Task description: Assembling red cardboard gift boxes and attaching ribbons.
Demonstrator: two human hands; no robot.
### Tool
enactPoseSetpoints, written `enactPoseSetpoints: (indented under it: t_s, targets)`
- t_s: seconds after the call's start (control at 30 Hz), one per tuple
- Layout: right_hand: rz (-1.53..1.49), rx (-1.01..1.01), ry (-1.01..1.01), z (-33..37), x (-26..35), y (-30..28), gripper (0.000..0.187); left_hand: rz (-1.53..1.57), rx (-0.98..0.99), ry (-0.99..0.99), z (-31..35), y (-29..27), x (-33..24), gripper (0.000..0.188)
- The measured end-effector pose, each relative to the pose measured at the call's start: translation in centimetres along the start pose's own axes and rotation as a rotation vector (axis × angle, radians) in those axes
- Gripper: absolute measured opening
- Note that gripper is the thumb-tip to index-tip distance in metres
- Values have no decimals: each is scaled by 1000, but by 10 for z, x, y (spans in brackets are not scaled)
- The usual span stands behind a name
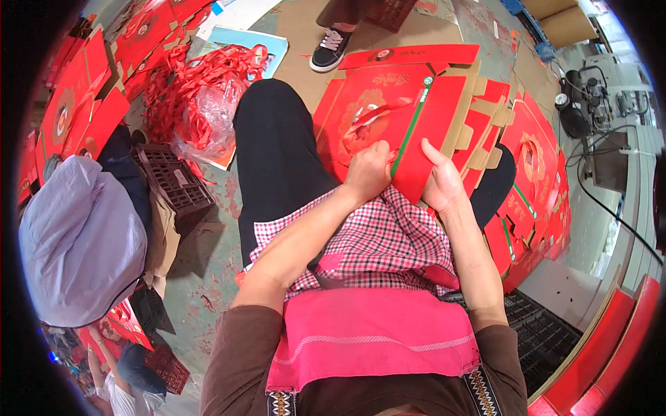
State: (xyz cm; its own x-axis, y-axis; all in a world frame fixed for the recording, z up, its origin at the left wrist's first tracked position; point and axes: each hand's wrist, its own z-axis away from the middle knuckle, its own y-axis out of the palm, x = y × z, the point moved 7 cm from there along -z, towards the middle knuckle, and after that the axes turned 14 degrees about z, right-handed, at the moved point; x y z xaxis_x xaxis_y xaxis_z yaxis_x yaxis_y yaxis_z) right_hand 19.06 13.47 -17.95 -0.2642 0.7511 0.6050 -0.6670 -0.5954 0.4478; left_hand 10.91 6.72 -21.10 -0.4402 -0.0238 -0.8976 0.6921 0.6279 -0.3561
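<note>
Gripping carton (395,135) — flapped right edge (463,136), floor (201,267) left

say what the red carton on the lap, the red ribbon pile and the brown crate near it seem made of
Red carton: probably cardboard with a smooth printed face; its flaps show plain tan. Red ribbon pile: thin, crinkled strips, fabric or plastic, hard to tell. Brown crate: likely rigid moulded plastic, dull, with a slatted grid.

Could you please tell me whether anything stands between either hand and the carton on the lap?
Nothing visible does: the left hand is at the near part of the carton's front, and the right hand is at its right side. The ribbon lies beyond the left hand, not between.
</note>
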Motion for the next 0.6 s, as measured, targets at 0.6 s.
enactPoseSetpoints:
  t_s: [0.6]
  targets:
    - [-5, -9, -21, 0, 0, 8, 39, 60, -116, -121, 2, -12, 6, 10]
